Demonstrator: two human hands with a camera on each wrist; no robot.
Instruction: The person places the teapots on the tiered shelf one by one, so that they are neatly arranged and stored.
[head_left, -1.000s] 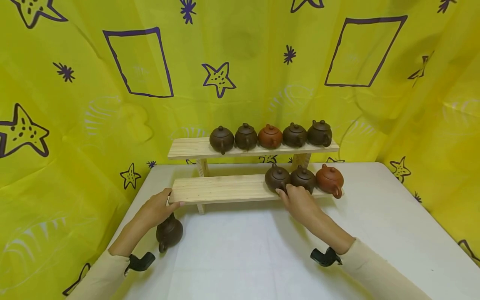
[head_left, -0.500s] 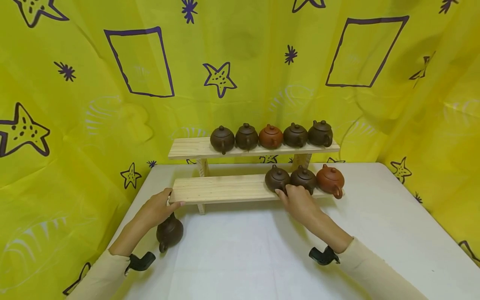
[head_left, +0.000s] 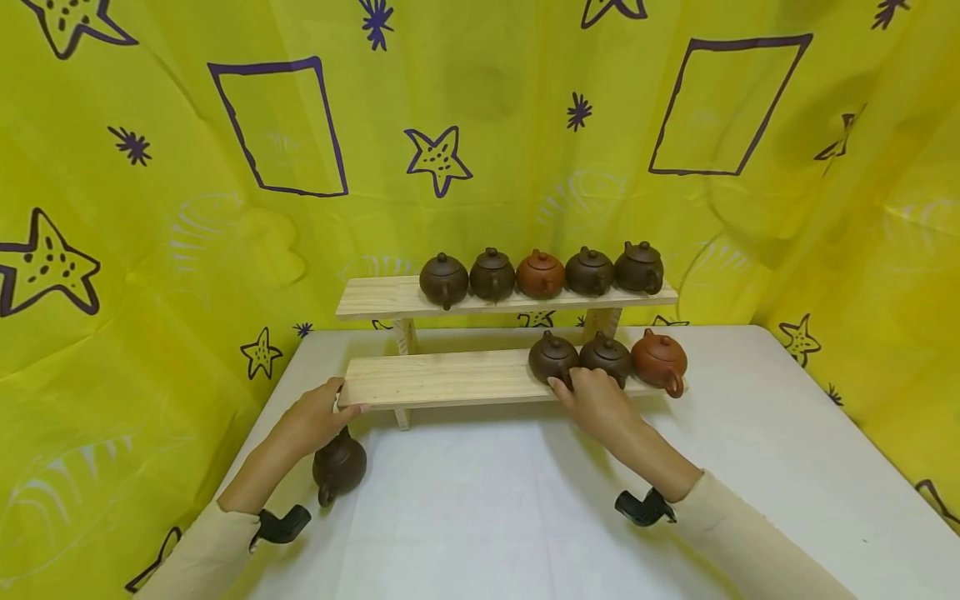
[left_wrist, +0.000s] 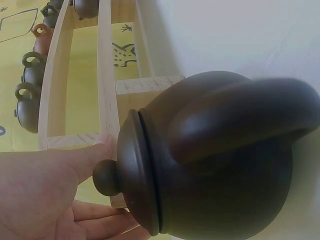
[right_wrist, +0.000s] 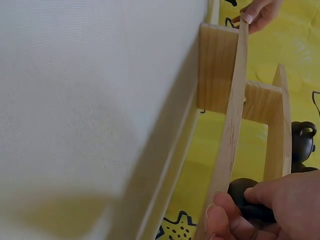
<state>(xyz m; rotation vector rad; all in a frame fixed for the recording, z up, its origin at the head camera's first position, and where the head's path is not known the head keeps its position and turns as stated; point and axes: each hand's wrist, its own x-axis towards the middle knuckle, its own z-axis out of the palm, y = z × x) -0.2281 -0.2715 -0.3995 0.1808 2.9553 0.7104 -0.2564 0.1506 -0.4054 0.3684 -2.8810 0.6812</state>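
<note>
In the head view my left hand point(head_left: 309, 417) grips the left end of the two-tier wooden shelf's lower board point(head_left: 435, 379), thumb along its front edge. Just below that hand, a dark brown teapot point(head_left: 340, 465) stands on the table; it looms large in the left wrist view, its lid knob beside the hand. My right hand point(head_left: 600, 406) pinches the handle of a dark brown teapot point(head_left: 553, 357), leftmost of the three on the lower board. To its right sit another dark teapot point(head_left: 607, 354) and a reddish one point(head_left: 660, 360); the hand partly covers the middle one.
The upper board point(head_left: 378, 296) bears several teapots in a row, one of them a reddish teapot point(head_left: 541, 275) among dark ones. A white cloth point(head_left: 450, 517) covers the table. Yellow patterned curtains point(head_left: 495, 92) close off the back and sides.
</note>
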